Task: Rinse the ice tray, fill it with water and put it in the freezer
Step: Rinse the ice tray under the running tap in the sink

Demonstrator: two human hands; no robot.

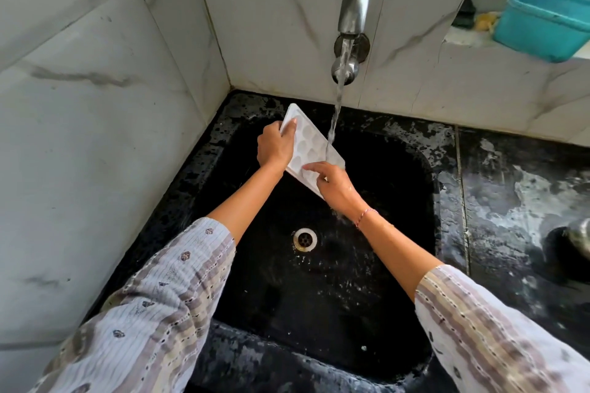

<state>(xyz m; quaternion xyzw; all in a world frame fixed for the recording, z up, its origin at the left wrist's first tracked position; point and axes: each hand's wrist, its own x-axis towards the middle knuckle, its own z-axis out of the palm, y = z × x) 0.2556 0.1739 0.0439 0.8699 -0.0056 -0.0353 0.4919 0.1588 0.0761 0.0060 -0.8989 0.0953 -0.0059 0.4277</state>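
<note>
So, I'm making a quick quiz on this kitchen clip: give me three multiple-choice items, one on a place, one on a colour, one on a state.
1. Where is the ice tray?
A. flat on the counter
B. held above the sink, under the tap's stream
C. inside the teal tub

2. What colour is the sink?
A. black
B. white
C. steel grey

3. What state is the tap in?
A. off
C. dripping only
B. running

Key:
1 B, the left hand grips the tray's edge, the right hand touches its face, and water strikes it.
2 A, the basin is black around the white drain.
3 B, a steady stream falls from the spout.
</note>
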